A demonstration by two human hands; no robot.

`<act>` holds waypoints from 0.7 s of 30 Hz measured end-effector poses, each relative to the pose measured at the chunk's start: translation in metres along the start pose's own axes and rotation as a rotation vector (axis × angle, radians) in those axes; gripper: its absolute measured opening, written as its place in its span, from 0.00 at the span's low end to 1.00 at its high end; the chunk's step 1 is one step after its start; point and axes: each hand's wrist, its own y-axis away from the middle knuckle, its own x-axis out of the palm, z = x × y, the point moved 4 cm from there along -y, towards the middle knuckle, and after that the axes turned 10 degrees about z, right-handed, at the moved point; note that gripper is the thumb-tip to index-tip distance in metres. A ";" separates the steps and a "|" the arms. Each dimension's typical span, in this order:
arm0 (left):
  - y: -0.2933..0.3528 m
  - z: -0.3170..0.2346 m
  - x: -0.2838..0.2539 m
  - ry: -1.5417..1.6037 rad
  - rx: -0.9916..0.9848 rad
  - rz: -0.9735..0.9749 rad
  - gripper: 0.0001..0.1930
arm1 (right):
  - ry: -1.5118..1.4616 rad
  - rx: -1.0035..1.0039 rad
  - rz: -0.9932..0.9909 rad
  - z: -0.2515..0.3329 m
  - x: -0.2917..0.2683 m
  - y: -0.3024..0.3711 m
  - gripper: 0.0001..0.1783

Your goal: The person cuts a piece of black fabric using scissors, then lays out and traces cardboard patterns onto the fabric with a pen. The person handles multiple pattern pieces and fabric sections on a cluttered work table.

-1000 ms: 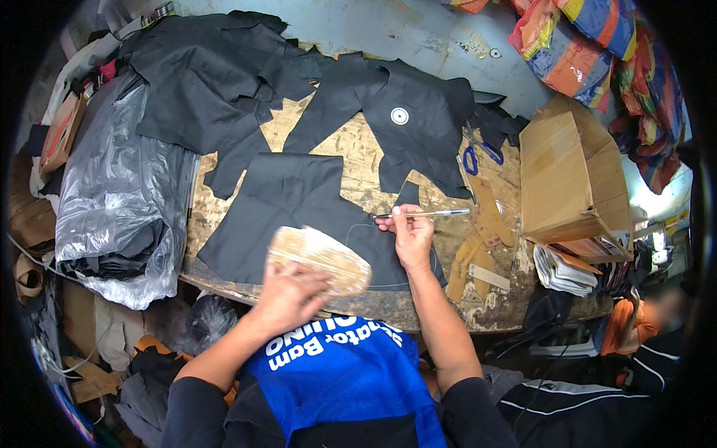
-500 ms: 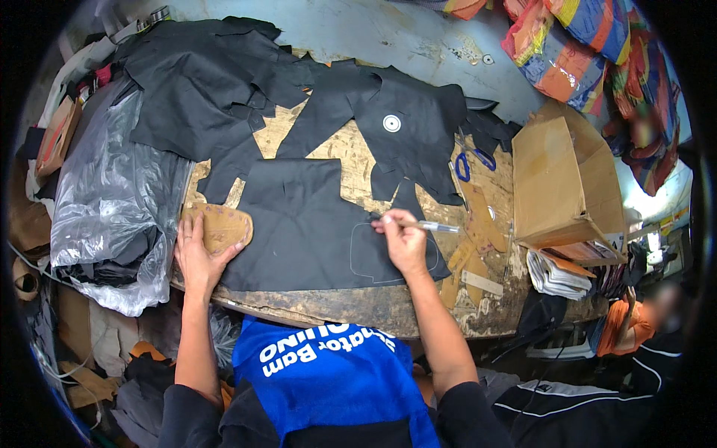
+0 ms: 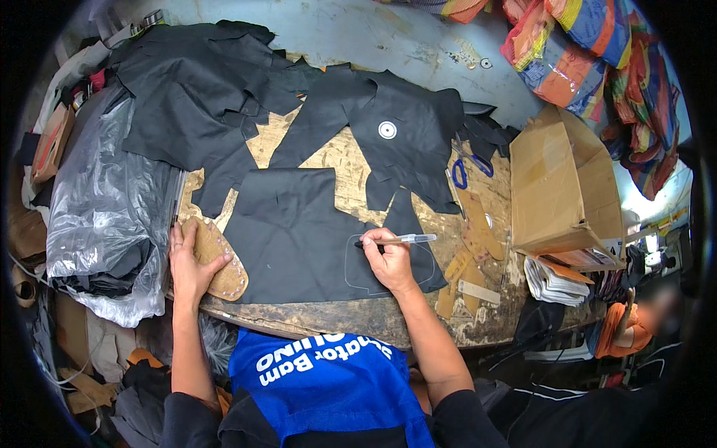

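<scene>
My left hand (image 3: 190, 263) grips a tan, rounded pattern piece (image 3: 226, 278) at the bench's near left, thumb across its face and fingers at its left edge. Small dark marks run along the piece's rim. In my right hand (image 3: 389, 266) is a pen (image 3: 407, 240) with a clear end pointing right. That hand rests over a black sheet of leather-like material (image 3: 287, 231). A thin, pale, rounded outline (image 3: 346, 265) is drawn on the sheet, partly hidden by my right hand.
More black sheets (image 3: 194, 97) cover the back of the worn wooden bench (image 3: 358, 321). Blue-handled scissors (image 3: 459, 174), tan pattern pieces (image 3: 478, 231) and a cardboard box (image 3: 549, 187) stand right. A plastic-wrapped bundle (image 3: 104, 201) sits left. Someone in orange (image 3: 624, 328) is far right.
The tan pattern piece has turned and come nearer with my left hand, its rounded end now pointing toward me. My right hand has moved slightly left and nearer, still with the pen.
</scene>
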 end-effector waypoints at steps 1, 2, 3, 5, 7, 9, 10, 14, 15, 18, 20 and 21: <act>-0.001 -0.003 -0.002 -0.033 0.001 0.015 0.44 | -0.007 -0.006 -0.014 0.001 0.000 0.000 0.07; -0.002 -0.006 -0.005 -0.052 -0.005 0.027 0.44 | -0.012 -0.006 -0.018 0.001 -0.001 -0.001 0.07; -0.003 -0.008 -0.008 -0.060 -0.025 0.047 0.45 | -0.013 0.000 -0.012 0.001 -0.001 -0.001 0.07; -0.005 -0.012 -0.015 0.003 -0.037 0.092 0.43 | -0.019 0.015 0.013 0.000 -0.001 -0.001 0.07; -0.007 -0.015 -0.021 0.052 -0.049 0.087 0.40 | -0.017 0.022 0.014 0.000 -0.001 -0.001 0.07; -0.009 -0.017 -0.031 0.096 -0.047 0.031 0.34 | -0.024 0.032 -0.008 0.000 -0.002 0.001 0.07; -0.011 -0.015 -0.034 0.192 -0.085 0.042 0.30 | -0.030 0.042 -0.027 0.000 -0.002 0.001 0.07; -0.010 -0.014 -0.047 0.724 -0.089 0.113 0.13 | 0.030 0.017 -0.030 0.001 -0.001 0.001 0.06; -0.009 -0.017 -0.048 0.880 -0.078 0.133 0.13 | 0.012 0.034 -0.035 0.000 -0.001 0.001 0.06; -0.009 -0.034 -0.043 1.282 0.019 0.114 0.11 | -0.032 0.073 -0.038 -0.001 0.000 0.001 0.06; -0.009 -0.047 -0.038 1.440 0.049 0.115 0.12 | -0.037 0.099 -0.037 -0.003 0.000 0.001 0.06; -0.009 -0.054 -0.034 1.504 0.048 0.142 0.12 | -0.035 0.108 -0.020 -0.003 0.001 0.000 0.07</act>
